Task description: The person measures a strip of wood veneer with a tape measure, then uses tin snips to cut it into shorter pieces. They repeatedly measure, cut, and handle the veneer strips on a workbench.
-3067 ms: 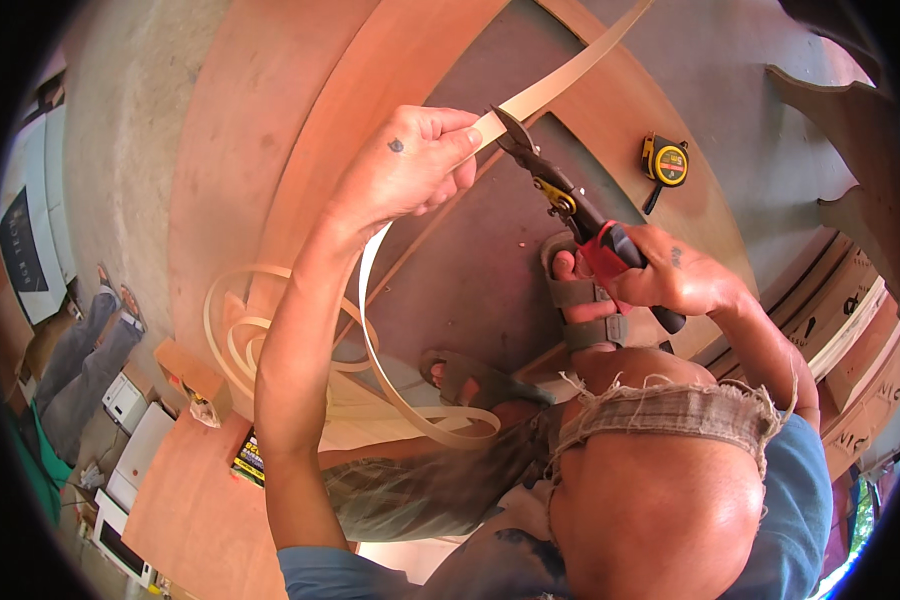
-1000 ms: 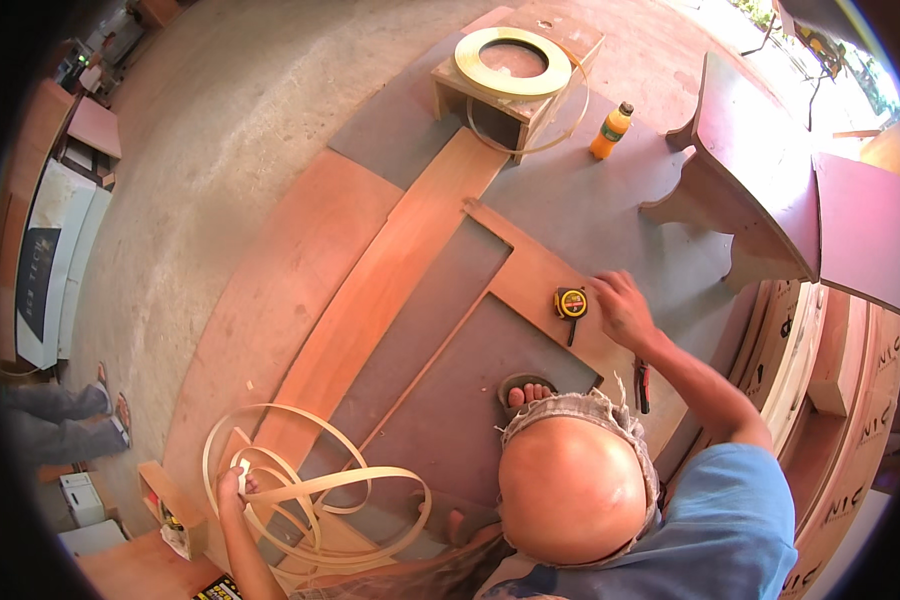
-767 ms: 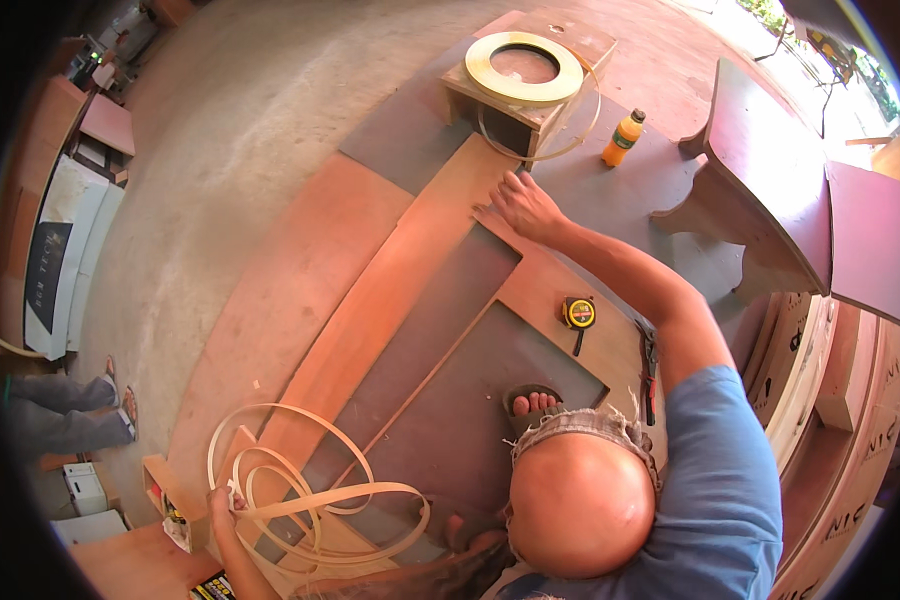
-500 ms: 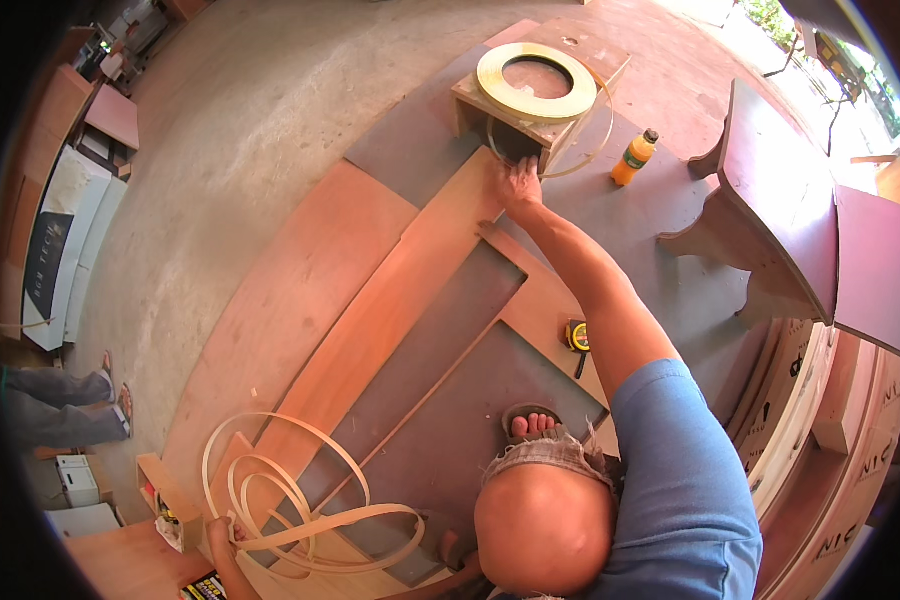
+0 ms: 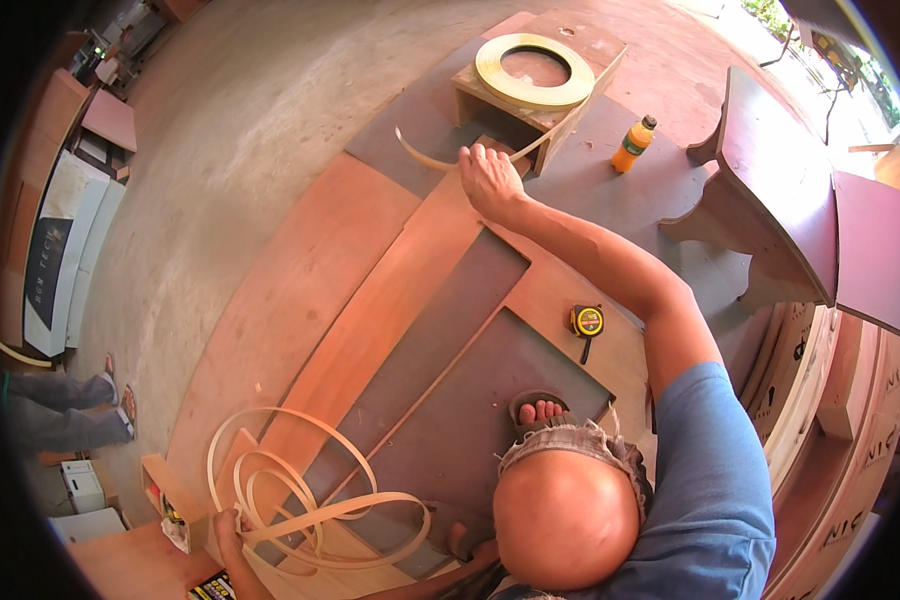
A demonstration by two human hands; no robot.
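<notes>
My right hand (image 5: pixel 492 183) reaches far out over the end of a long wooden board (image 5: pixel 385 285). Its fingers are closed on a thin pale edge-banding strip (image 5: pixel 420 157), whose curled free end sticks out to the left. This strip runs back to a flat roll of edge banding (image 5: pixel 490 80) on a small wooden box (image 5: pixel 530 120). At the lower left my left hand (image 5: pixel 228 525) is closed round a loosely looped edge-banding strip (image 5: pixel 345 512). The loops spread over the near end of the board.
A tape measure (image 5: pixel 587 321) lies on a wooden panel right of the board. An orange drink bottle (image 5: pixel 633 145) stands beyond it. Shaped furniture panels (image 5: pixel 770 200) stand at the right. Another person's legs (image 5: pixel 65 410) show at the far left.
My right hand has moved left and slightly nearer, drawing the strip along. The loose loop beside the roll has straightened, and the free end now shows. My left hand stays nearly in place.
</notes>
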